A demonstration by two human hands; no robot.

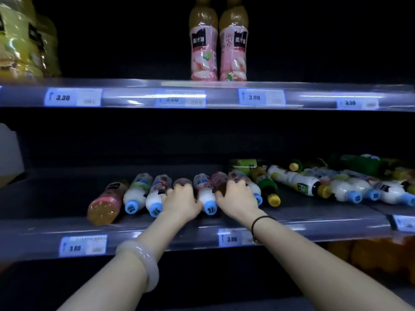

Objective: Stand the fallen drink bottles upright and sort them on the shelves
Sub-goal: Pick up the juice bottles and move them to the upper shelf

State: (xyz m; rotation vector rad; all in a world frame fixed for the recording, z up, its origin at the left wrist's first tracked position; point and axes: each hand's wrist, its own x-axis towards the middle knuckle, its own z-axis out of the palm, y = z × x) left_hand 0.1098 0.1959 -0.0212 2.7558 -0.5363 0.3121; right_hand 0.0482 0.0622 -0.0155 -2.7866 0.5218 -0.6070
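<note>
We stretch both forearms forward, palms down. Our left hand curls its fingers over one bottle; our right hand curls over a second bottle. Our hands sit near each other.

Two pink bottles stand high above the fingers. By the fingers, eight bottles lie in a row. Two are reddish bottles, one under the left hand and one under the right hand. Left of the fingers lie one pink-label bottle and two white bottles. One more white bottle lies between the hands. Another lies just right of the fingers, next to one green bottle. Far right of the fingers is a pile too jumbled to count. It shows three blue caps and two yellow caps. Seven price tags show. Each wrist has one bracelet.
</note>
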